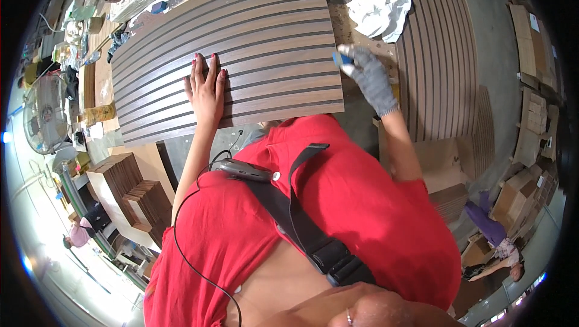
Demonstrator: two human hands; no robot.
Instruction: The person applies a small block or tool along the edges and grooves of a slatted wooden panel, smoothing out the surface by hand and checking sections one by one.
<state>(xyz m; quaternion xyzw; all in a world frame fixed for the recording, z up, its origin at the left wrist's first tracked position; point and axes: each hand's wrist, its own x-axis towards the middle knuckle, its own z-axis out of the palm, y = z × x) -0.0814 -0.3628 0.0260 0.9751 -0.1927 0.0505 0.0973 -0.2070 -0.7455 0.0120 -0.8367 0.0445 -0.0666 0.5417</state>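
A large brown wood-grain slatted panel [271, 44] with dark grooves lies across the bench in front of me. My left hand [207, 95], bare with red nails, rests flat on its near part, fingers stretched out. At the panel's right end is my right hand [369, 77] in a grey knitted glove. Its fingers are closed on a small blue block [342, 59] beside the panel's short edge. The glove covers part of the block, so its exact kind does not show. A crumpled white cloth [381, 9] lies just beyond the right hand.
More slatted panels [437, 56] are stacked at the right. Tools and scraps clutter the bench's far left, near a standing fan [45, 113]. Stacked brown boards [136, 191] stand at lower left. Cardboard boxes [512, 197] and a person in purple [491, 224] are at right.
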